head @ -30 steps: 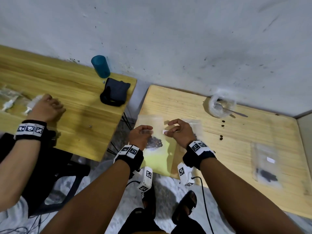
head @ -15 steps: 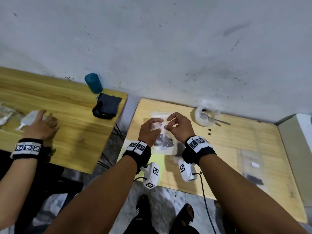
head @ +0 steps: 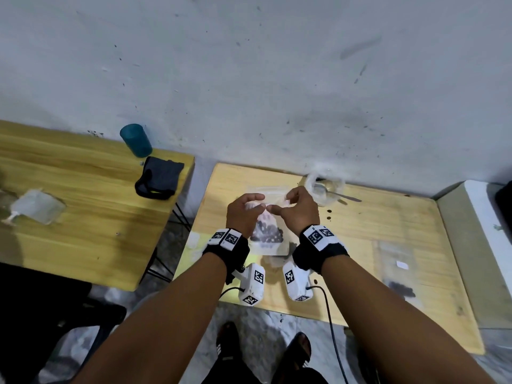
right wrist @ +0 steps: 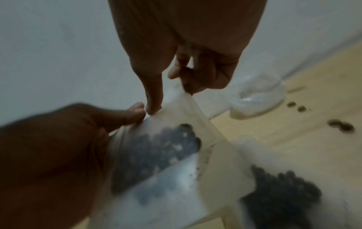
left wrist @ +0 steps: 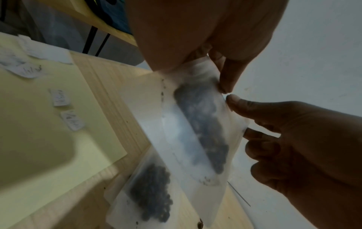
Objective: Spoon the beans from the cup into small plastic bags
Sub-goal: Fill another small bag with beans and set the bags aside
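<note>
A small plastic bag [head: 267,235] holding dark beans [head: 268,234] is pinched at its top edge by the left hand [head: 242,216] and the right hand [head: 297,210] and held above the wooden table [head: 374,231], near the clear cup [head: 324,189] containing a spoon [head: 342,195].

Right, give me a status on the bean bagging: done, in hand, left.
Done: one filled bag lies flat on the table, on the person's right. In hand: the left hand and right hand pinch the top edge of a second bag holding dark beans, apparently sealing it. Left: the cup, spoon inside, shows no beans from here; a few stray beans sit beside it.
</note>
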Tool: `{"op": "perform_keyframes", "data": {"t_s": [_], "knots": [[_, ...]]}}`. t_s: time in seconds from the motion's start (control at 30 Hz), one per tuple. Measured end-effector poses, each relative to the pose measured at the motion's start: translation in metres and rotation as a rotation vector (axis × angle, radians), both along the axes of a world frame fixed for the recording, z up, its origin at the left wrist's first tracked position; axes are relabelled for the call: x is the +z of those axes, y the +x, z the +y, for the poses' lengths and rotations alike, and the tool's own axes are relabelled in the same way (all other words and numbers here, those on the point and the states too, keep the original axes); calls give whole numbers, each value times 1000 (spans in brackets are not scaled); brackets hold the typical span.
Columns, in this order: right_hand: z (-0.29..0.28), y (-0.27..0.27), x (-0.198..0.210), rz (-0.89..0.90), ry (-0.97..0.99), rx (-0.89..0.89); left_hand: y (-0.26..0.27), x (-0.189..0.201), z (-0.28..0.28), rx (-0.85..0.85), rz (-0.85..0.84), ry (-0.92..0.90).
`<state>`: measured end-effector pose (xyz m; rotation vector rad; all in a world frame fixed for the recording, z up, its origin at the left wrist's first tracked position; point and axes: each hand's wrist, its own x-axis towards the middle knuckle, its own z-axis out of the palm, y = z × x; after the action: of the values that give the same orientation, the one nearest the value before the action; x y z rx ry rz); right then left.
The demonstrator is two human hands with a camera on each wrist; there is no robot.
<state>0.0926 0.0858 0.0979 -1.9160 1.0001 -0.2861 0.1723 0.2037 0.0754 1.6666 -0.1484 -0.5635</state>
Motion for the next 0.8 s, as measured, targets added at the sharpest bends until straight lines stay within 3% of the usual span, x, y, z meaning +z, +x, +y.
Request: {"op": "perform_keyframes", "data": {"t_s": [0.07,0.63,0.8], "knots": [[-4,-3,-3,-46,71,-27,-2,-1,-3,0,-4,1],[-23,-29,-17,-142,113,-29,-17,-6,-20,-84,85,-49],[-34,-61,-30,-144,186,-94,-32,-8,-41,-27,219,-90]]}}
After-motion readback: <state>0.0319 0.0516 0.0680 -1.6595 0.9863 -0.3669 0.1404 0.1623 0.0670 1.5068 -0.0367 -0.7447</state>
